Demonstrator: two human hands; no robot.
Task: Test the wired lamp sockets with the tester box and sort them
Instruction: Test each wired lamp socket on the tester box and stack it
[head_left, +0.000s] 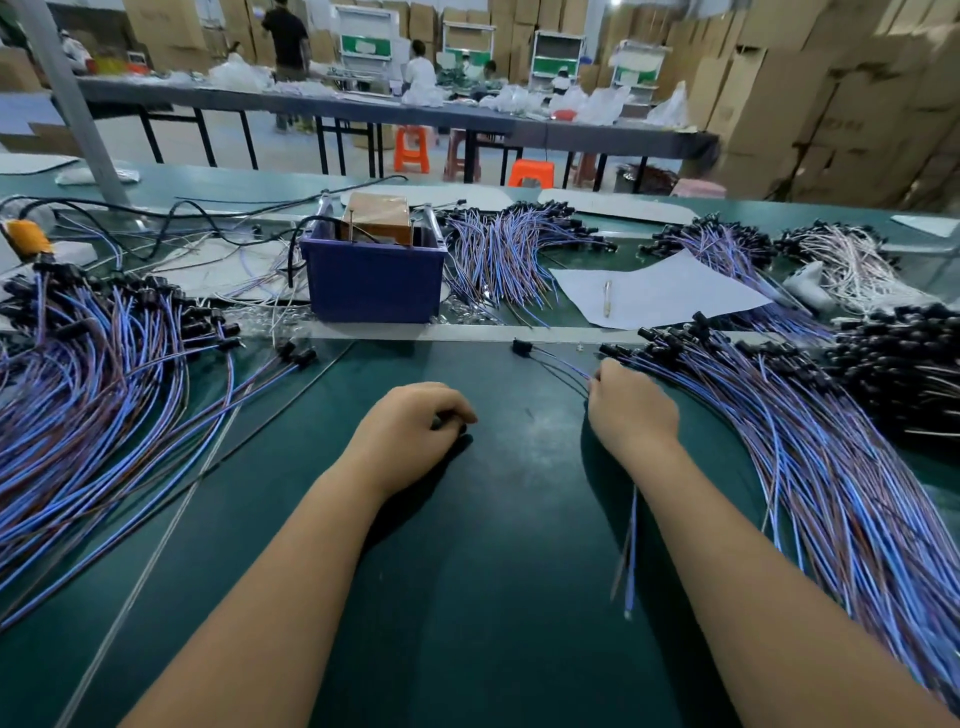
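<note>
Head view looks down on a dark green table (493, 545) in a warehouse room, with stacked cardboard boxes (841, 88) along the back and right walls, a long grey table (363, 111) strewn with white bags, orange stools (411, 149) beneath it, and several people working far off. A sheet of white paper (670, 291) with a pen (607, 297) on it lies right of centre.

The blue tester box (375, 273) stands at the middle of the table's far half; its contents are hard to make out beyond a brown block and metal posts. The room's right edge is blurred, and both piles run out of frame.

The wired lamp sockets are small black caps trailing thin blue and brown leads. 1 big pile (98, 395) fans across the left, another pile (810, 467) across the right. The right hand (631, 402) pinches the leads of a single socket (519, 346), which lies on the table just ahead of that hand, its wire ends trailing under the wrist. The left hand (410, 426) rests on the table with fingers curled under; whether it holds anything I cannot tell.
</note>
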